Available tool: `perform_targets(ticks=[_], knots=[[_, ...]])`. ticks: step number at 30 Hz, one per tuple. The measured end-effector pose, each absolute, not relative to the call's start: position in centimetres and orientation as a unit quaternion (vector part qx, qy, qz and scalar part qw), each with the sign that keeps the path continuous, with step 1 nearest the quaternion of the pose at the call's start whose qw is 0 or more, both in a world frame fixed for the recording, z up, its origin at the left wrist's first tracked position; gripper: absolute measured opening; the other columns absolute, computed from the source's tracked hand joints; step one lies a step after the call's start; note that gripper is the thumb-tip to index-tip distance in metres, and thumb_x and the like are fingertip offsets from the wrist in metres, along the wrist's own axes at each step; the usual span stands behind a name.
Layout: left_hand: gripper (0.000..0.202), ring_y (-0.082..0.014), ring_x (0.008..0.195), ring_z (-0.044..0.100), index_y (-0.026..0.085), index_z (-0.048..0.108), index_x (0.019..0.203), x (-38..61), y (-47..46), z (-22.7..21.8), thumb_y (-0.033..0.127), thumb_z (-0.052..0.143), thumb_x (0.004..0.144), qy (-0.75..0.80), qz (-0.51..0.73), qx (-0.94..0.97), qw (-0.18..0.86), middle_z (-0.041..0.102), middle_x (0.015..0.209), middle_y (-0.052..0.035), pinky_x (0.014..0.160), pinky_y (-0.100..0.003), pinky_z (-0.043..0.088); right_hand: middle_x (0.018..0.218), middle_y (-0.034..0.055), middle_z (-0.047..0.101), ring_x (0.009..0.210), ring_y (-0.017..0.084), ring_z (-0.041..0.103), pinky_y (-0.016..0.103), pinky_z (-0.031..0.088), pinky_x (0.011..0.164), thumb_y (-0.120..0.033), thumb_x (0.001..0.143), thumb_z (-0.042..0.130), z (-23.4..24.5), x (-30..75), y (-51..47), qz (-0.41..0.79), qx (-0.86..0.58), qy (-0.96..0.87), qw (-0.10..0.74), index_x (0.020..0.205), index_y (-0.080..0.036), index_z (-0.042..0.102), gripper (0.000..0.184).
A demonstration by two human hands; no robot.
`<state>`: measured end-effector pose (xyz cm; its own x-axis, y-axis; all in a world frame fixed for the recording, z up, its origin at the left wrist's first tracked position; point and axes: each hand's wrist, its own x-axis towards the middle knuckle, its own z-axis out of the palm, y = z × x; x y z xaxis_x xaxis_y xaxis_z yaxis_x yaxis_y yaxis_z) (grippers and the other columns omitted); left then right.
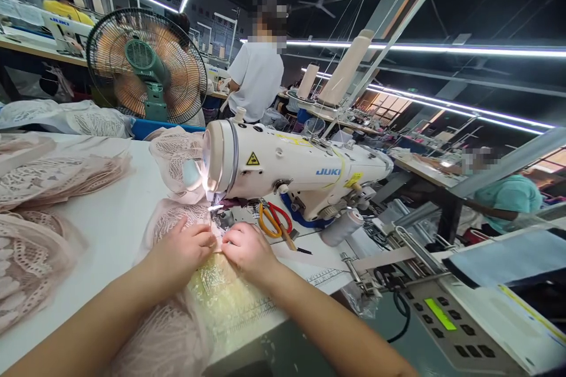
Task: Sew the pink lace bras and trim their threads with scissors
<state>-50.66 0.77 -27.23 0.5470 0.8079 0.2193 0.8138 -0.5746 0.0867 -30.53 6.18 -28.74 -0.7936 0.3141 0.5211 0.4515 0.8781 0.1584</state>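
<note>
Left hand (192, 247) and right hand (247, 250), fingers bent, rested on pink lace (165, 221) beneath the head of the sewing machine (292, 159); whether they pinched it could not be told. Leftward, open surface (110, 230) reached the lace stack (62, 171); the near edge passed under the right forearm.

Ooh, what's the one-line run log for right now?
left hand: on lace fabric | right hand: beside left hand, at fabric | sewing machine: lit at left end
</note>
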Motion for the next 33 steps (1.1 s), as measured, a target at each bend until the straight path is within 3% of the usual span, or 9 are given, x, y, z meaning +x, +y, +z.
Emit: perform_targets(ticks=[4,11,16,28,33], knots=[[0.039,-0.0287,0.118,0.052,0.024,0.065,0.112,-50.7,1.1,-27.1,0.006,0.049,0.081,-0.468,-0.116,-0.876,0.011,0.068,0.111,-0.0069,0.104,-0.061,0.029,0.082,0.0024,0.065,0.086,0.019,0.049,0.033,0.036,0.070,-0.021,0.086,0.055,-28.6,-31.3,7.0,-0.164,-0.211,-0.938,0.221,0.072,-0.019,0.063,0.017],[0.051,-0.0306,0.121,0.049,0.025,0.065,0.113,-51.4,2.3,-26.7,-0.004,0.047,0.074,-0.477,-0.084,-0.875,0.004,0.066,0.119,-0.0065,0.103,-0.064,0.027,0.085,0.0030,0.065,0.092,0.021,0.049,0.034,0.037,0.078,-0.019,0.086,0.056,-28.4,-32.2,7.1,-0.142,-0.252,-0.934,0.210,0.075,-0.018,0.065,0.013],[0.051,-0.0329,0.122,0.049,0.024,0.064,0.117,-52.0,3.0,-25.8,-0.004,0.045,0.078,-0.481,-0.047,-0.876,0.002,0.064,0.125,-0.0074,0.101,-0.063,0.029,0.094,0.0065,0.064,0.093,0.021,0.049,0.033,0.037,0.079,-0.017,0.088,0.049,-28.3,-31.7,6.6,-0.127,-0.261,-0.933,0.215,0.085,-0.018,0.066,0.018],[0.047,-0.0291,0.118,0.053,0.027,0.063,0.119,-53.0,4.9,-25.8,0.000,0.046,0.083,-0.450,-0.016,-0.891,0.061,0.063,0.127,-0.0044,0.094,-0.047,0.040,0.104,0.0086,0.062,0.092,0.021,0.050,0.032,0.041,0.079,-0.015,0.080,0.055,-28.2,-30.5,6.5,-0.070,-0.271,-0.932,0.230,0.085,-0.018,0.068,0.015],[0.045,-0.0292,0.125,0.049,0.029,0.063,0.120,-53.2,5.5,-25.6,0.005,0.050,0.085,-0.469,0.000,-0.880,0.070,0.062,0.129,-0.0049,0.097,-0.046,0.040,0.103,0.0088,0.062,0.092,0.021,0.050,0.032,0.042,0.079,-0.015,0.080,0.054,-28.2,-30.5,6.5,-0.061,-0.272,-0.932,0.230,0.084,-0.018,0.068,0.015]])
